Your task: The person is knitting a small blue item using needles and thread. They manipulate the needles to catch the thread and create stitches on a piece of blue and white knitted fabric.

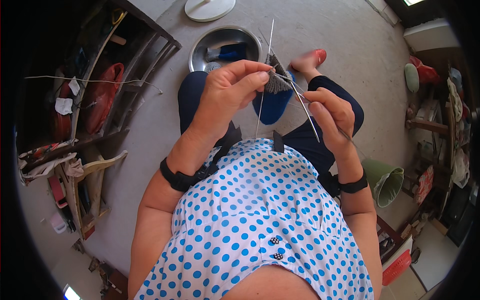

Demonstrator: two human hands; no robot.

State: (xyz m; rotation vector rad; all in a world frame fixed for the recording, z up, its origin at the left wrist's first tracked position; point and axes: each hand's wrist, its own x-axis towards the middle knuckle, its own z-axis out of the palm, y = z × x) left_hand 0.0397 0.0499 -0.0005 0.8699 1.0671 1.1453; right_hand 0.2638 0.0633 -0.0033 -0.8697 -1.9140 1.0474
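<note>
A knitted piece, blue below with a grey ribbed top, hangs between my hands on several thin metal knitting needles. My left hand pinches the needles and the grey edge between thumb and fingertips. At the right side of the work, my right hand grips a needle, its tip pointing towards the stitches. A grey strand of yarn runs by the right palm. In front of me on the floor, a steel basin holds another blue-and-grey knitted piece and a grey yarn ball.
A dark wooden shelf unit with red bags stands at the left. To the right are a green bin, a pale green gourd and a cluttered rack. A round white base lies beyond the basin.
</note>
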